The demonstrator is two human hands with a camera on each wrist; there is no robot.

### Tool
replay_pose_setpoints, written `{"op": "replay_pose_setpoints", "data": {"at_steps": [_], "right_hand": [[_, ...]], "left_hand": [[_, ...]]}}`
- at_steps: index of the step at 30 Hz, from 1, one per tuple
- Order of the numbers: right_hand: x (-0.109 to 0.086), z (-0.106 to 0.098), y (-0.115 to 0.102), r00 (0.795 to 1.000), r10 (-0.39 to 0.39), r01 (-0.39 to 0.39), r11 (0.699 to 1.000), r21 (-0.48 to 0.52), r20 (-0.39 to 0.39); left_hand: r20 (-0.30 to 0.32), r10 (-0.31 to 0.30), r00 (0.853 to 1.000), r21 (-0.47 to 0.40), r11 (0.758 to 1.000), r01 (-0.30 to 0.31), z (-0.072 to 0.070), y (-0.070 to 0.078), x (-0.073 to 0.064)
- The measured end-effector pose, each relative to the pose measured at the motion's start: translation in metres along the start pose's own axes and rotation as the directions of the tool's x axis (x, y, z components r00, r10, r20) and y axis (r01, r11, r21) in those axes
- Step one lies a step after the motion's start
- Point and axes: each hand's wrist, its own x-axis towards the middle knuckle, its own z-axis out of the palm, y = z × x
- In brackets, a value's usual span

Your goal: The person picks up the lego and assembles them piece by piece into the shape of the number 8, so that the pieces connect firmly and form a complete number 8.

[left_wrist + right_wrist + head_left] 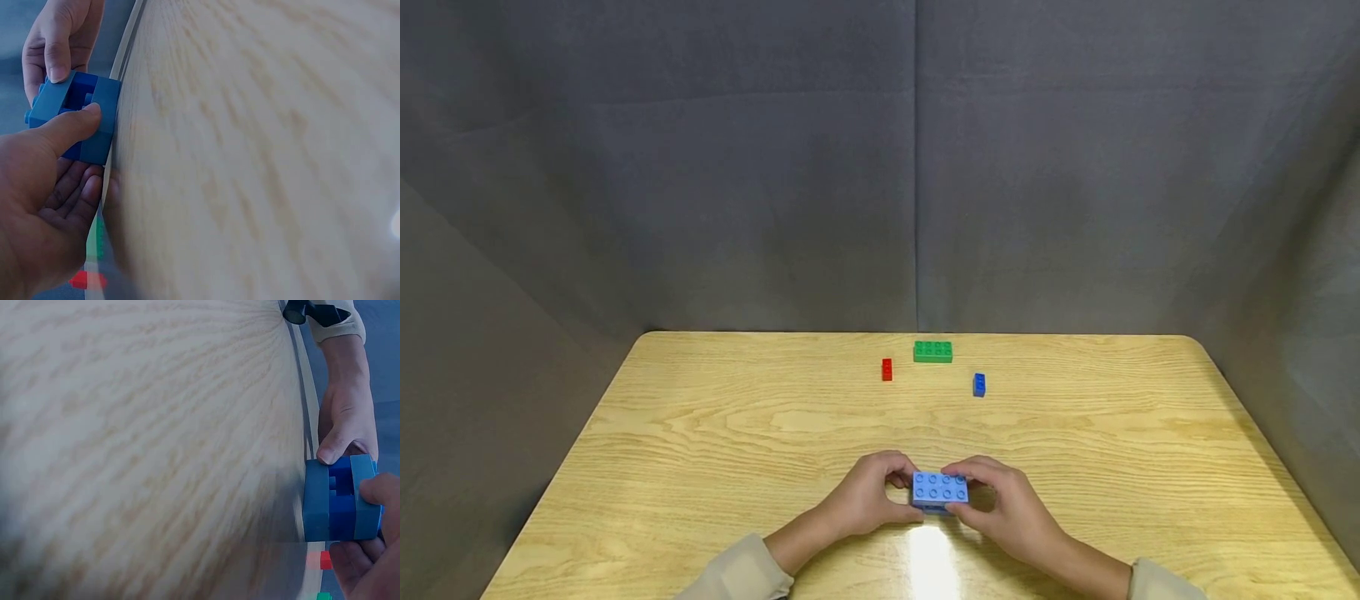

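Near the front of the table, a stack of blue toy bricks [940,490] sits between both hands. Its top is a lighter blue brick with two rows of studs; darker blue bricks with a gap between them form the middle layer, above another wide brick [316,503]. My left hand [868,497] grips the stack's left end, thumb in front and fingers behind. From the right, my right hand [1011,508] pinches the top brick, its thumb on the near face. In the left wrist view the left thumb [78,125] lies across the middle of the stack.
Farther back on the wooden table [737,417] lie a green brick [932,353], a small red brick [887,370] and a small blue brick [979,385]. A dark grey curtain [760,183] hangs behind and at the sides of the table.
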Motion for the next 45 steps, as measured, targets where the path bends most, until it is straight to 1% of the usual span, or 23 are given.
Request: {"op": "replay_pose_setpoints", "data": {"at_steps": [5,14,18,24,28,33,37,40,43,45], "right_hand": [[0.0004,0.0013,0.0000,1.000,0.003,-0.003,1.000,-0.002,0.001],[0.0028,0.0014,0.0027,0.999,-0.034,0.034,0.999,-0.031,0.000],[0.0031,0.0013,0.0026,1.000,-0.011,0.011,0.999,-0.036,-0.001],[0.0005,0.0028,0.0041,0.996,0.084,-0.084,0.996,0.043,0.003],[-0.0018,0.0036,0.0063,0.989,0.147,-0.147,0.984,0.106,0.003],[-0.0043,0.0032,0.0079,0.981,0.195,-0.191,0.967,0.166,-0.008],[-0.0055,0.0031,0.0087,0.978,0.209,-0.206,0.958,0.199,0.003],[-0.0056,0.0033,0.0090,0.978,0.206,-0.204,0.953,0.223,0.012],[-0.0052,0.0041,0.0091,0.980,0.198,-0.198,0.950,0.243,0.024],[-0.0047,0.0048,0.0088,0.980,0.194,-0.196,0.948,0.251,0.032]], "left_hand": [[-0.003,-0.005,1.000,-0.003,1.000,0.005,0.0001,0.0003,-0.0004],[-0.013,-0.001,1.000,0.013,1.000,0.001,-0.0019,0.0008,0.0002],[-0.016,0.005,1.000,0.010,1.000,-0.005,-0.0012,-0.0001,0.0005],[-0.009,0.009,1.000,-0.002,1.000,-0.009,0.0007,-0.0009,0.0007],[-0.008,0.010,1.000,-0.002,1.000,-0.010,0.0012,-0.0010,0.0006],[-0.016,0.012,1.000,0.004,1.000,-0.012,0.0013,0.0003,0.0019],[-0.022,0.018,1.000,0.013,1.000,-0.018,0.0016,0.0004,0.0029],[-0.010,0.017,1.000,0.015,1.000,-0.017,0.0015,0.0000,0.0026],[0.024,0.021,0.999,0.010,1.000,-0.022,-0.0017,-0.0001,0.0019],[0.058,0.030,0.998,0.005,1.000,-0.030,-0.0057,0.0006,0.0017]]}}
